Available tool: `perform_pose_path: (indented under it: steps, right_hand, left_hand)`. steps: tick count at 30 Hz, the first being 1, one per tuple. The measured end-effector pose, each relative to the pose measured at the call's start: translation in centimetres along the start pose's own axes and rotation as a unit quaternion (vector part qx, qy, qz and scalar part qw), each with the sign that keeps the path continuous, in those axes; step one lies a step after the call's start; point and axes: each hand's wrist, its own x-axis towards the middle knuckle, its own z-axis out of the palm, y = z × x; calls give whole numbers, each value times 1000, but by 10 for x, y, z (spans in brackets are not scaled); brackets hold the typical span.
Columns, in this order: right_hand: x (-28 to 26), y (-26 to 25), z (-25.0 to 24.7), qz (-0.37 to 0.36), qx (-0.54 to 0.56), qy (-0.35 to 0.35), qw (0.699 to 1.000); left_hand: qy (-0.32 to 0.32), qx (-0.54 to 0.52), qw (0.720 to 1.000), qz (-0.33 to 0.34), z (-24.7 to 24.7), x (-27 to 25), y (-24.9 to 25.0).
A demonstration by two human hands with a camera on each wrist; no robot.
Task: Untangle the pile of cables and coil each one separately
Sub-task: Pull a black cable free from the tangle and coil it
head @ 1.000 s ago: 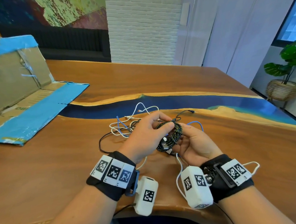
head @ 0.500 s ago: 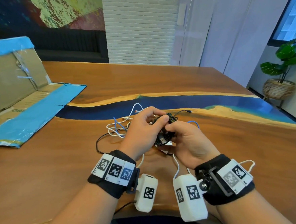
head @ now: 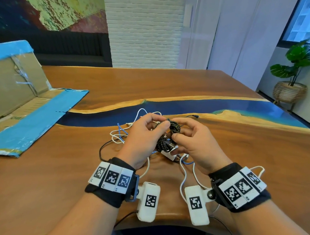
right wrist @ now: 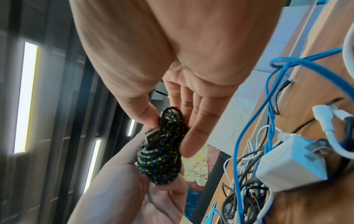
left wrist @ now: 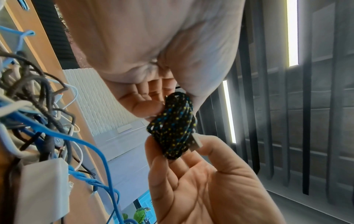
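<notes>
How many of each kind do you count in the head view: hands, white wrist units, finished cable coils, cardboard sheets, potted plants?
hands, left hand and right hand: 2
white wrist units: 2
speckled black coil, held by both hands: 1
cardboard sheet: 1
potted plant: 1
Total: 7

Two hands on a coiled braided cable, right wrist view

The right hand point(right wrist: 172, 72) pinches the top loop of the black braided cable point(right wrist: 162, 151), speckled blue and yellow, between thumb and fingers; the left hand point(right wrist: 134, 189) cradles the coil from below, its metal USB plug point(right wrist: 150, 134) jutting out. At the right edge, blurred, lie tangled blue, white and black cables point(right wrist: 249, 174) and what seems a white charger point(right wrist: 291, 163) on the wooden table point(right wrist: 306, 91).
</notes>
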Motion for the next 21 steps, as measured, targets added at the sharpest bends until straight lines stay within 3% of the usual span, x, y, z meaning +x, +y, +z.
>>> perform_pose_path:
  steps: [13, 17, 21]
  right_hand:
    - [-3, -2, -32, 46, -35, 17, 998]
    - [1, -5, -77, 68, -78, 57, 993]
    - [19, -15, -149, 88, -137, 130, 978]
  left_hand:
    - [-12, 73, 996, -46, -6, -6, -4]
    - [-24, 143, 988, -51, -28, -14, -12]
    - [-89, 158, 983, -35, -39, -32, -15]
